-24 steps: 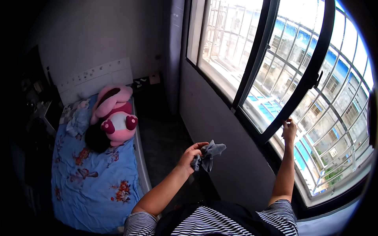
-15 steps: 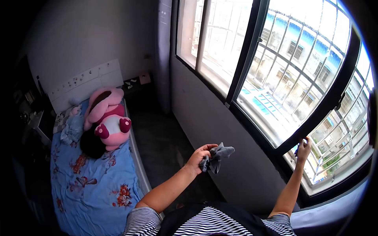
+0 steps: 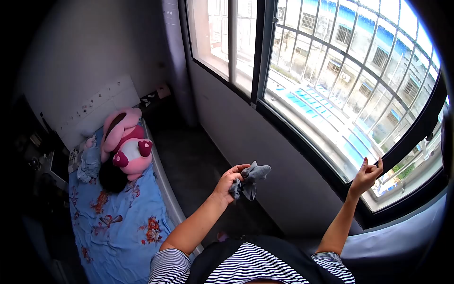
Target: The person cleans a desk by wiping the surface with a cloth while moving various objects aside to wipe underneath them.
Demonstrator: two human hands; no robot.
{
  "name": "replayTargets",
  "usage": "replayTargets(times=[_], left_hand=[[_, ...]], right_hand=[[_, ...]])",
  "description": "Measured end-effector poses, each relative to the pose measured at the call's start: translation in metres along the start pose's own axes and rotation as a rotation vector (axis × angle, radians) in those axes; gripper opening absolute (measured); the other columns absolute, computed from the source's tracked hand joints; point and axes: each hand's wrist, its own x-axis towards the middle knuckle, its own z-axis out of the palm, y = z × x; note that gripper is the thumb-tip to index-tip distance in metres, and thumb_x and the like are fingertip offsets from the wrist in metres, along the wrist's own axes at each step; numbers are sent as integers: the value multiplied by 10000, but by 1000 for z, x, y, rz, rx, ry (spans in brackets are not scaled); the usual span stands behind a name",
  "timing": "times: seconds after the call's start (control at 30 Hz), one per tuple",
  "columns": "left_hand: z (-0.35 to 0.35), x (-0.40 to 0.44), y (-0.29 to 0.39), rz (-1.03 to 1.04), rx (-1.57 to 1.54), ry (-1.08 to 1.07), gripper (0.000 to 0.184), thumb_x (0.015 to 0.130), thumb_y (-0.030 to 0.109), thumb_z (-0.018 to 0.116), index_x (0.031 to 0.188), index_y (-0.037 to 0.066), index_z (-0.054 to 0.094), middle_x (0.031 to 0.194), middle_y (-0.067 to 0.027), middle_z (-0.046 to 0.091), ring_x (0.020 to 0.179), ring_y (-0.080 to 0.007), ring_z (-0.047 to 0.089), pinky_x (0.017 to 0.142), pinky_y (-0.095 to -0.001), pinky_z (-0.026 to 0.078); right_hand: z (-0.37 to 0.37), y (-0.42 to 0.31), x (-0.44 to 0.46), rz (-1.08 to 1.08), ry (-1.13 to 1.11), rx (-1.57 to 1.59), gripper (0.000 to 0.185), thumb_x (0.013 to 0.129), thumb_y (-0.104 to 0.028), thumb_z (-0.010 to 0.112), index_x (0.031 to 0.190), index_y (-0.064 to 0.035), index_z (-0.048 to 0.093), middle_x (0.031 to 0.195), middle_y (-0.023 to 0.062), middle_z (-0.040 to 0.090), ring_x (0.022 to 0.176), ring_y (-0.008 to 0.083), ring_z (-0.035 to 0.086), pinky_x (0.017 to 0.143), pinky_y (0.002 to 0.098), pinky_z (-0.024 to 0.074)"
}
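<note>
Grey cloth (image 3: 256,173) is bunched into crumpled, uneven folds.

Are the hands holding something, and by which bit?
The left hand pinches a crumpled grey cloth by its left side. The right hand grips nothing; its fingers are apart beside the black window frame.

1. Cloth (image 3: 256,174): plain grey.
2. Window frame (image 3: 262,52): black.
3. Bedsheet (image 3: 127,215): blue, printed with orange-red flowers.
4. Plush toy (image 3: 140,165): pink, with a white belly and dark magenta feet.
5. Headboard (image 3: 106,105): white, scattered with small dark motifs.
6. Shirt (image 3: 257,264): black-and-white stripes.
7. Curtain (image 3: 177,61): greyish violet.
8. Panels outside (image 3: 358,146): bright blue.
</note>
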Motion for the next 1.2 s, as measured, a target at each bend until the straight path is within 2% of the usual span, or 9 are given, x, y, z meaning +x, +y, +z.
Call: replayTargets(times=[0.3, 0.5, 0.63, 0.77, 0.87, 0.97, 1.0, 1.13, 1.2], left_hand=[[34, -26, -45, 72, -129, 79, 507, 700, -69, 453, 1189, -19, 578, 1105, -132, 606, 993, -226, 638, 914, -371, 566], [16, -74, -92, 116, -206, 106, 487, 705, -34, 464, 1166, 15, 612, 1059, -100, 651, 963, -201, 655, 896, -377, 560], [-3, -112, -133, 145, -280, 237, 406, 710, -24, 457, 1080, 3, 622, 973, -85, 661, 893, -169, 652, 859, -303, 537], [-43, -161, -153, 240, -364, 248, 363, 715, -2, 461, 1044, 4, 617, 970, -89, 658, 879, -175, 647, 844, -304, 532], [-38, -219, -162, 330, -453, 255, 266, 792, 70, 521, 1035, 17, 616, 921, -83, 662, 861, -188, 652, 822, -329, 536], [-46, -273, -170, 387, -625, 409, 212, 877, 190, 605, 1020, 35, 622, 880, -71, 669, 841, -187, 660, 791, -342, 545], [-61, -287, -186, 414, -622, 544, 287, 905, 328, 660, 995, 56, 634, 868, -65, 676, 796, -173, 667, 752, -328, 551], [-90, -371, -218, 647, -466, 582, 289, 908, 342, 677, 972, 62, 638, 855, -60, 669, 742, -149, 672, 716, -288, 550], [-106, -424, -247, 754, -452, 636, 193, 914, 253, 672, 952, 73, 616, 876, -70, 653, 843, -188, 673, 763, -325, 547]], right_hand=[[18, -5, -46, 146, -247, 447, 376, 934, -70, 635, 1284, -50, 497, 630, -15, 435, 531, 56, 369, 504, 200, 304], [59, -51, -171, 97, -1112, 742, 292, 911, -43, 635, 1186, -43, 538, 634, 53, 520, 531, 119, 484, 510, 252, 395], [56, -40, -259, -193, -1858, 582, 273, 837, -152, 697, 1048, -30, 576, 682, 166, 631, 620, 261, 651, 580, 366, 487], [39, -21, -347, -566, -2107, 517, 271, 830, -204, 687, 1030, -36, 612, 779, 176, 697, 625, 277, 700, 590, 386, 552], [7, 15, -389, -427, -2456, 271, 273, 829, -202, 666, 1011, -4, 620, 765, 170, 700, 562, 277, 691, 524, 376, 569], [-14, 35, -422, -702, -2491, 290, 280, 809, -181, 654, 1011, 11, 635, 746, 173, 699, 575, 285, 697, 481, 363, 571], [-26, 24, -422, -725, -2547, 124, 259, 789, -190, 646, 963, 0, 670, 756, 167, 705, 663, 291, 713, 563, 390, 583], [-31, 9, -481, -1171, -2499, 359, 279, 779, -255, 634, 895, -10, 697, 785, 167, 711, 754, 316, 712, 679, 432, 575], [-48, -12, -516, -1488, -2392, 293, 305, 779, -305, 601, 849, -30, 715, 788, 160, 709, 789, 333, 701, 761, 450, 551]])
